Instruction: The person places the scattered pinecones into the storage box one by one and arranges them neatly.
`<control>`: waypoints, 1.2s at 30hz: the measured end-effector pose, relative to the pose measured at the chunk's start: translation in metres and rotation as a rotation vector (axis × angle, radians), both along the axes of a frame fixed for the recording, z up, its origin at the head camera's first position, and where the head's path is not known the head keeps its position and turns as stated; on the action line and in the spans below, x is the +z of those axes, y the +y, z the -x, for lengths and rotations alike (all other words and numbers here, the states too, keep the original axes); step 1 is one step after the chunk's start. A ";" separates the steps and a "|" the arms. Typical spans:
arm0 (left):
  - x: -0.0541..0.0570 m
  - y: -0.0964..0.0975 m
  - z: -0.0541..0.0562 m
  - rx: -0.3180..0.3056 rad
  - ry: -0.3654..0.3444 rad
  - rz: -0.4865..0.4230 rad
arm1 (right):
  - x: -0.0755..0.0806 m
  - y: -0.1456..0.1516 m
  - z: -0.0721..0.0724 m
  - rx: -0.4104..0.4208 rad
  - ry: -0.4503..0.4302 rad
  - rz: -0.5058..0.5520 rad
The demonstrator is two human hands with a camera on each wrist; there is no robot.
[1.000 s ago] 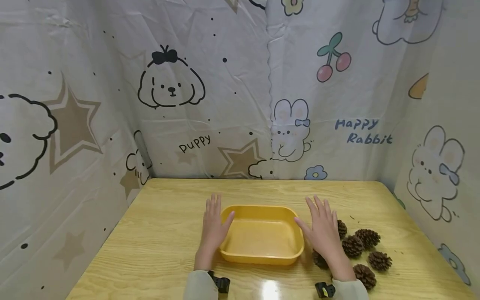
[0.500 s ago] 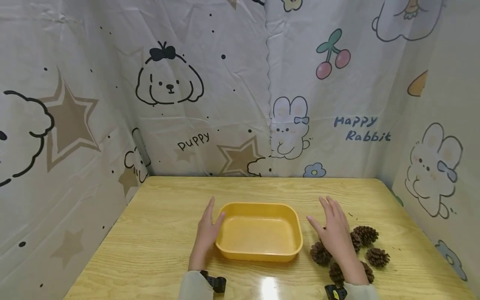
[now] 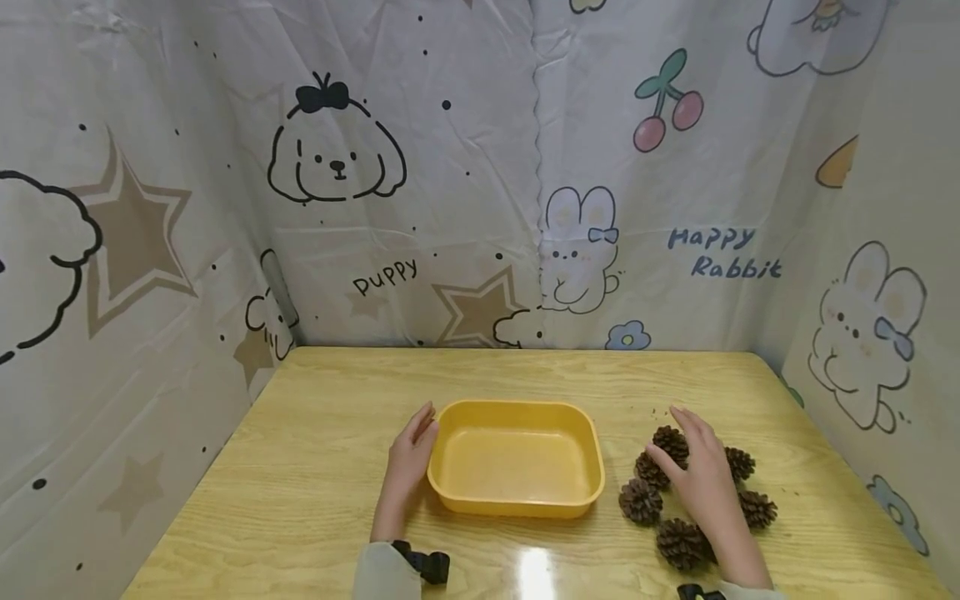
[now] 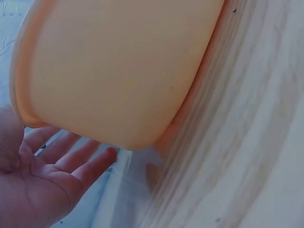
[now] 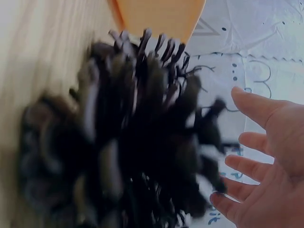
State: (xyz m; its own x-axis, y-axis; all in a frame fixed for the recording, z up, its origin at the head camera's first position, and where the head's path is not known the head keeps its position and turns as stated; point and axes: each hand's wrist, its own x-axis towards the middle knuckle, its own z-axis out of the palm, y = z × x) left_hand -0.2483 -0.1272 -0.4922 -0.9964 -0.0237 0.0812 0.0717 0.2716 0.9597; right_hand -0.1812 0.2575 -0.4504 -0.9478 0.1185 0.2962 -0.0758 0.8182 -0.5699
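A yellow plastic tray (image 3: 517, 507) lies on the wooden table, with nothing in it. At its left end is my left hand (image 3: 411, 450), fingers loosely extended by the rim; the left wrist view has the fingers (image 4: 90, 166) partly behind the tray wall (image 4: 109, 71), and firm contact cannot be made out. My right hand (image 3: 708, 479) hovers over several brown pine cones (image 3: 640, 502) right of the tray, thumb and fingers spread. In the right wrist view a pine cone (image 5: 142, 128) fills the foreground, apart from the open right palm (image 5: 270, 171). The hand hides some cones.
The wooden tabletop (image 3: 300, 467) runs back to a patterned cloth (image 3: 465, 208) that hangs behind and at both sides. Small dark crumbs (image 3: 660, 412) lie behind the cones. A black wrist strap (image 3: 423, 562) sits on the left forearm.
My right hand has moved right, from beside the tray to over the pine cones. My left hand has shifted slightly left and nearer, its fingers drawn closer together at the tray's end.
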 end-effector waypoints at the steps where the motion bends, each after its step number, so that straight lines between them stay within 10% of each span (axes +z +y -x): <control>1: -0.001 0.000 0.001 0.003 -0.013 -0.008 | -0.001 0.003 -0.001 -0.001 -0.001 -0.004; 36: -0.012 -0.006 -0.002 -0.074 -0.094 -0.116 | -0.023 0.040 -0.018 -0.053 -0.240 -0.034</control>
State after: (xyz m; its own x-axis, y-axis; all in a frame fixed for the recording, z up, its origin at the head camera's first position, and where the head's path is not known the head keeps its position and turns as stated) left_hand -0.2468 -0.1332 -0.5038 -0.9989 0.0464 -0.0115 -0.0041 0.1561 0.9877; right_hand -0.1635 0.2973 -0.4733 -0.9842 0.1634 0.0677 0.1018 0.8363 -0.5387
